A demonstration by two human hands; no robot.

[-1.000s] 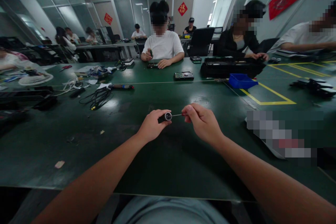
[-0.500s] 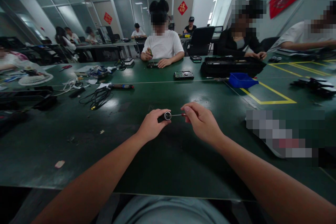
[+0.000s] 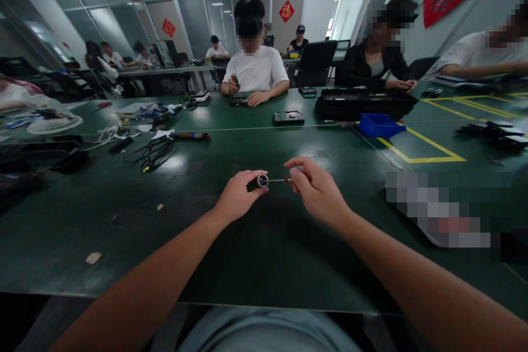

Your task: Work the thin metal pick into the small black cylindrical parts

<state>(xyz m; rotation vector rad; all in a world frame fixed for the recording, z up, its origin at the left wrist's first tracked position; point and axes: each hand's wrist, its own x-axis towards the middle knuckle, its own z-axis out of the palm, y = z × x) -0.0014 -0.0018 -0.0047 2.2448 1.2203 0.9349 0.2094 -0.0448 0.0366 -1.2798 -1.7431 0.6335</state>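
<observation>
My left hand (image 3: pixel 238 196) is closed round a dark cylinder with a silver-rimmed round end (image 3: pixel 263 180), which faces me. My right hand (image 3: pixel 315 190) pinches the red handle of a thin screwdriver (image 3: pixel 277 180), its index finger lifted a little away from the handle. The metal shaft runs level to the left and its tip meets the round end; whether it sits inside or against the rim I cannot tell. Both hands are held above the green table (image 3: pixel 289 269), and most of the cylinder is hidden by my left fingers.
Black cables (image 3: pixel 154 154) and a pen-like tool (image 3: pixel 190 136) lie to the left. Farther off are a hard drive (image 3: pixel 289 117), a blue bin (image 3: pixel 381 126) and a long black case (image 3: pixel 365 103). A co-worker (image 3: pixel 256 69) sits opposite; a blurred-out object (image 3: pixel 437 214) lies at right.
My right index finger has risen slightly off the screwdriver handle. The left hand keeps its grip on the cylinder in nearly the same place.
</observation>
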